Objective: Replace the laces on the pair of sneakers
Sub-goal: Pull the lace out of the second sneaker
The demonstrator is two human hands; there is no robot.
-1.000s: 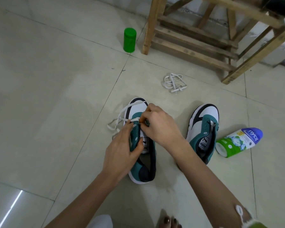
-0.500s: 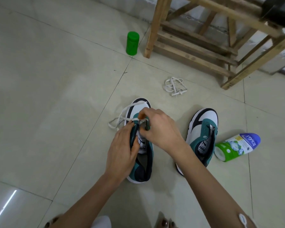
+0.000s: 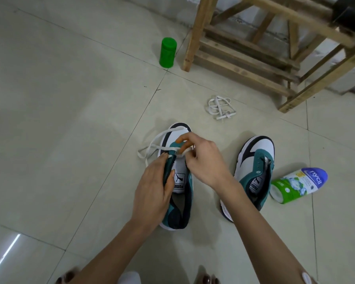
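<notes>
On the tiled floor, the left hand has its grip closed round the left eyelet flap of the near sneaker, thumb on the tongue, fingers outside. Just beyond, the right hand pinches the white lace at the front eyelets; its loose ends trail left past the toe. The second sneaker stands to the right, a lying bottle beside it. Farther off are a bundled lace, a green jar and a wooden frame

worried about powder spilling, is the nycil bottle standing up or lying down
Lying down: the nycil bottle rests on its side beside the right-hand sneaker, blue end pointing away from it.
</notes>
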